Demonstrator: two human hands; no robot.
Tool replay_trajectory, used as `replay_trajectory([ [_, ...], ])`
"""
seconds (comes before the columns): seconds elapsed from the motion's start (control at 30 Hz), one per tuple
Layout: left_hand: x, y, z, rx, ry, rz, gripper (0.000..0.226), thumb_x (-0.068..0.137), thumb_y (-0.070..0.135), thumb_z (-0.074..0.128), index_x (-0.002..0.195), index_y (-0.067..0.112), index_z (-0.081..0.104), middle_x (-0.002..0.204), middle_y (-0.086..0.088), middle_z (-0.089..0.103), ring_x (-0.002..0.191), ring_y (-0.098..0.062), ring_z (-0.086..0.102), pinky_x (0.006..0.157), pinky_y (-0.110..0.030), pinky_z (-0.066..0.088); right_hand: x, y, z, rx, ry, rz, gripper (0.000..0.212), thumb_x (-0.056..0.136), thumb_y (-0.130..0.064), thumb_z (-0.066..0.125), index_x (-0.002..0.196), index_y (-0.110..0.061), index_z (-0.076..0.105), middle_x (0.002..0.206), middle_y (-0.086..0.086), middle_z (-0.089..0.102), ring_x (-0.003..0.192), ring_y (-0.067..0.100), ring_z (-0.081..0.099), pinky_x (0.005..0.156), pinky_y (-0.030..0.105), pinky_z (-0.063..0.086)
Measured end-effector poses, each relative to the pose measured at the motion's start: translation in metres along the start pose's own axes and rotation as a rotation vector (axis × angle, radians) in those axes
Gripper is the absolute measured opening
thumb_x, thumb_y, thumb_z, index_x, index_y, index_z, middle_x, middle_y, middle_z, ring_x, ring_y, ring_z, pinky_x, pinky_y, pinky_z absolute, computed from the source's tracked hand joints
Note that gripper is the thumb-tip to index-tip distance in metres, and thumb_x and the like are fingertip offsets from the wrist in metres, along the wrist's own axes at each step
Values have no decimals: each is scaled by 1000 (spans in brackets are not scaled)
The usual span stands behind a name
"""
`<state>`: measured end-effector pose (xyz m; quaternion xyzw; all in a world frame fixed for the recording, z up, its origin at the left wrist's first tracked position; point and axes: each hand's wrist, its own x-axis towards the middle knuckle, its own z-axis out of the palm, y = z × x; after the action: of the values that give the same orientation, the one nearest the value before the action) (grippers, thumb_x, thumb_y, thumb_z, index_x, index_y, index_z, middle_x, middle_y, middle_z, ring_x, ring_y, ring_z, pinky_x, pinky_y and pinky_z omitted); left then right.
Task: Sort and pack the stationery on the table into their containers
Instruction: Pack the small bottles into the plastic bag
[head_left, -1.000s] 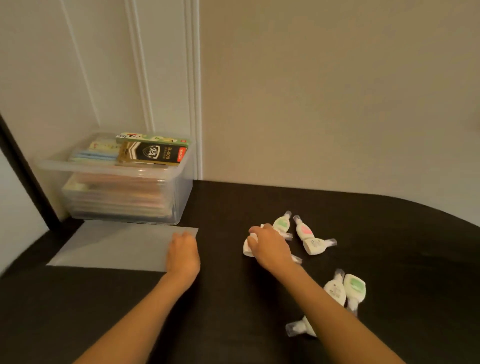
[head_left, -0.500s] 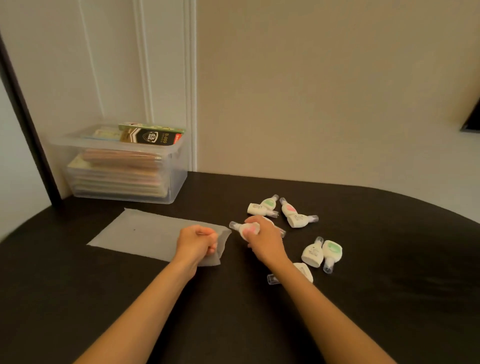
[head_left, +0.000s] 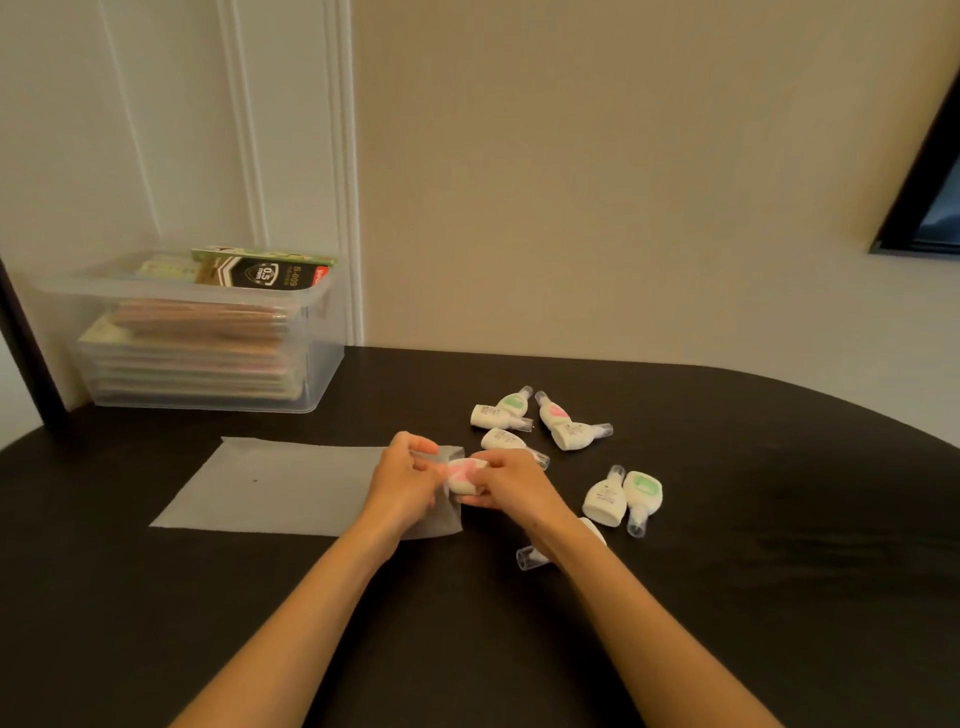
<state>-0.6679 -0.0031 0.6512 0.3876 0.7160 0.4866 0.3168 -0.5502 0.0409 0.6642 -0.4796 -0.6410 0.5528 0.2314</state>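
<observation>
Writing: the black box (head_left: 265, 274) on top of the bin's stack reads "0.5 mm" and "B-009"; the print on the white tapes is too small to read.
Left hand (head_left: 402, 483): you pinch the right edge of the frosted, flat pouch (head_left: 275, 486), which lies on the surface (head_left: 727, 571).
Right hand (head_left: 511, 486): your fingers curl round a white, teardrop-shaped pink-labelled tape (head_left: 462, 475), held at that pouch edge.
Loose tapes (head_left: 602, 501): several glossy white shells with clear caps and green or pink labels lie scattered just right of your hands.
Bin (head_left: 208, 353): clear rectangular plastic at the rear left, holding flat stacked packs.
</observation>
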Motion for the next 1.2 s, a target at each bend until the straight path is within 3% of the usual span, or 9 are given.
replay_trajectory([
  [0.07,6,-3,-1,-29,4,7,20,92,7,52,105,21,47,93,-10,56,65,-14,49,51,-23,38,3,1,1,24,12,-10,27,93,-6,51,118,0,59,98,5,56,80,11,61,60,14,54],
  [0.2,14,-5,-3,-29,0,51,22,91,8,53,104,23,45,90,-7,57,65,-13,48,52,-22,36,11,3,0,1,49,-28,18,90,-11,58,101,1,67,82,6,66,62,8,62,55,11,51],
  [0.37,21,-6,-2,25,32,105,19,90,8,51,102,21,46,92,-5,57,88,-17,55,63,-23,39,15,-2,-3,-7,-74,74,22,86,-8,63,104,4,67,84,9,69,78,12,67,90,27,53],
  [0.43,21,-5,-1,75,22,112,18,90,10,52,103,21,45,93,-4,56,92,-17,53,65,-22,39,13,-5,-11,-22,-117,73,21,87,-7,61,106,1,67,83,7,68,78,11,66,85,23,54],
  [0.53,19,-4,3,324,51,159,27,88,23,60,110,21,45,105,1,51,105,-15,46,79,-25,40,8,-5,-35,-168,-89,-28,20,90,-10,58,108,-8,67,84,2,67,75,5,63,67,14,51],
  [0.63,15,-4,9,554,45,185,46,83,30,66,121,20,43,121,2,42,119,-18,38,92,-30,41,-1,2,-61,-354,-145,-114,19,87,-14,63,105,-17,67,97,-2,66,85,3,58,69,15,44],
  [0.87,5,-4,13,426,-5,229,56,88,6,58,137,19,32,143,-3,34,130,-20,37,101,-29,38,-20,4,-85,-789,-475,-130,46,76,-20,75,117,-28,56,115,-14,47,107,1,43,83,15,36],
  [1.07,4,-6,1,568,50,169,75,79,27,73,140,20,29,144,-3,31,131,-21,36,103,-34,38,-12,10,-72,-851,-272,-260,24,81,-13,66,103,-18,60,91,-11,51,86,6,51,77,20,43],
  [1.2,6,-9,-7,581,59,125,43,82,30,69,120,15,54,122,-5,53,105,-18,52,79,-25,44,-2,15,-60,-766,-144,-320,18,84,-18,65,100,-11,67,93,-3,60,84,7,54,78,23,46],
])
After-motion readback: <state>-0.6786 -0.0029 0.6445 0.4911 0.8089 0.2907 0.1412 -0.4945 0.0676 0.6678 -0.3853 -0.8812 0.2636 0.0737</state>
